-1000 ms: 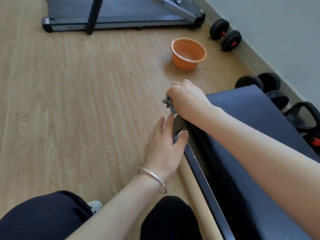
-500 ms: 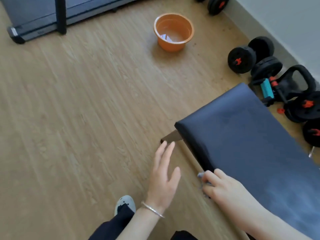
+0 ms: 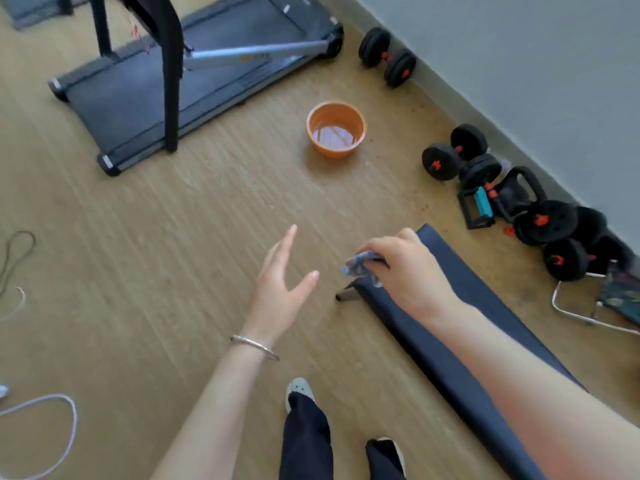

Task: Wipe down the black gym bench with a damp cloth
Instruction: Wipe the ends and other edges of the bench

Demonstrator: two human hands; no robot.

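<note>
Both right hand (image 3: pixel 408 271) and cloth (image 3: pixel 362 266) advanced.

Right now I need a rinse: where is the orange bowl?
Head view, upper centre: the orange bowl sits on the floor between the treadmill and the dumbbells.

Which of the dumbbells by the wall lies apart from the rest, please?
The dumbbell next to the treadmill; the others cluster around the kettlebell.
</note>
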